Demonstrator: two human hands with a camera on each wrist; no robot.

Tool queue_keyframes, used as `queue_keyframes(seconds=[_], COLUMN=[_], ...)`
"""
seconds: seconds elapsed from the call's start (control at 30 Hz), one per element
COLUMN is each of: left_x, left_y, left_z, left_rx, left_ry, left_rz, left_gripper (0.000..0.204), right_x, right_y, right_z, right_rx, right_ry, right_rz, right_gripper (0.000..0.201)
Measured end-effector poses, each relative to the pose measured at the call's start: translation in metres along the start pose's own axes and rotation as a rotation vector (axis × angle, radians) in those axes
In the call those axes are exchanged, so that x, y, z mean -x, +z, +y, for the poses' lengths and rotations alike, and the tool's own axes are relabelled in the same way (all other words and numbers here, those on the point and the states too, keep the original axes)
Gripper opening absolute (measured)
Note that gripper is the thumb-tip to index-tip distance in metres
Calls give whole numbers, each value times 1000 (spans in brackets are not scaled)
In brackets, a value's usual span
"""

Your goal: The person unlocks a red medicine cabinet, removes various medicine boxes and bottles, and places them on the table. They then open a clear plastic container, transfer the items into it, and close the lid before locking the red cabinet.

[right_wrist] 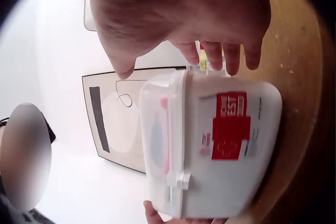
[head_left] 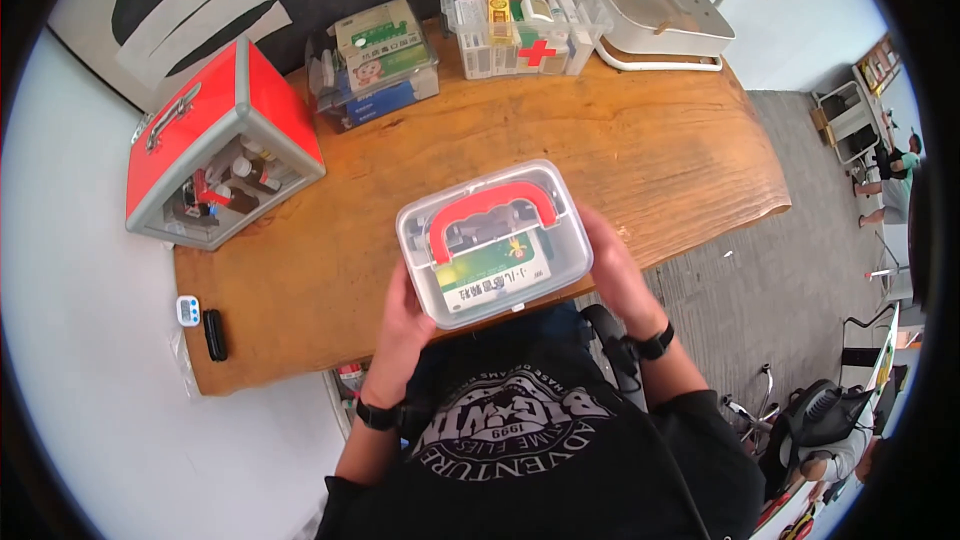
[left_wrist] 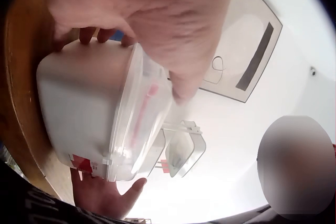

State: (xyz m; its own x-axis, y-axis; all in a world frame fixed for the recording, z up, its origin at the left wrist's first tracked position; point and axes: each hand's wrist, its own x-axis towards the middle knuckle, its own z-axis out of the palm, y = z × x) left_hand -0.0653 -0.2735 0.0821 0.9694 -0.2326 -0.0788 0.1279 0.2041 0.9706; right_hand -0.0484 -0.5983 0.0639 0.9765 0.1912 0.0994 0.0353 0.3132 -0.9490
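A translucent plastic medicine box (head_left: 572, 245) with a red carry handle (head_left: 490, 202) is held between the two hands over the table's near edge. Its lid is on, and a green and white medicine carton (head_left: 495, 275) shows through. My left hand (head_left: 405, 315) grips the box's left end, its thumb by the near corner and its fingers partly hidden behind the wall. On the opposite end, my right hand (head_left: 615, 275) lies along the side. In the right wrist view, its fingers (right_wrist: 233, 59) are fairly straight at the box's edge, with the thumb apart from the lid.
At the back of the wooden table (head_left: 680, 170) stand a red medicine case (head_left: 195, 135), a bin of cartons (head_left: 375, 65) and a clear bin with a red cross (head_left: 480, 50). A white rack (head_left: 660, 25) is back right; a small timer (head_left: 188, 311) and black case (head_left: 214, 335) lie left.
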Motion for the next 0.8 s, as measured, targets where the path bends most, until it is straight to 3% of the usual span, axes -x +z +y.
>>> queue_keyframes(seconds=[0.03, 0.13, 0.3, 0.37, 0.4, 0.57, 0.7, 0.77, 0.8], left_x=[0, -7, -67, -98, -115, -187, -225, -251, -248], left_y=[1, -6, -26, -19, -10, 45, 128, 167, 188], left_z=[4, 10, -5, 1, 6, 3, -10, -23, -9], left_rx=[-1, 31, 62, 82, 75, 100, 99, 72, 9], left_ry=[3, -19, 12, 24, -4, -95, -144, -165, -189], left_rz=[-9, -99, -194, -225, -266, -464, -601, -676, -596], left_gripper=[105, 108, 96, 89, 86, 78, 79, 81, 68], right_x=[5, 9, -24, -44, -52, -57, -45, -44, -44], right_y=[10, 33, 12, 2, 1, -50, -121, -166, -185], right_z=[-5, -16, 9, 12, 8, 3, -6, -10, -14], right_rx=[65, 155, 105, 57, 41, 18, 23, 93, 163], right_ry=[-5, 32, -29, -73, -68, -170, -254, -291, -318], right_rz=[-46, 64, 111, 211, 314, 494, 846, 915, 991], right_gripper=[85, 77, 73, 69, 65, 58, 55, 56, 58])
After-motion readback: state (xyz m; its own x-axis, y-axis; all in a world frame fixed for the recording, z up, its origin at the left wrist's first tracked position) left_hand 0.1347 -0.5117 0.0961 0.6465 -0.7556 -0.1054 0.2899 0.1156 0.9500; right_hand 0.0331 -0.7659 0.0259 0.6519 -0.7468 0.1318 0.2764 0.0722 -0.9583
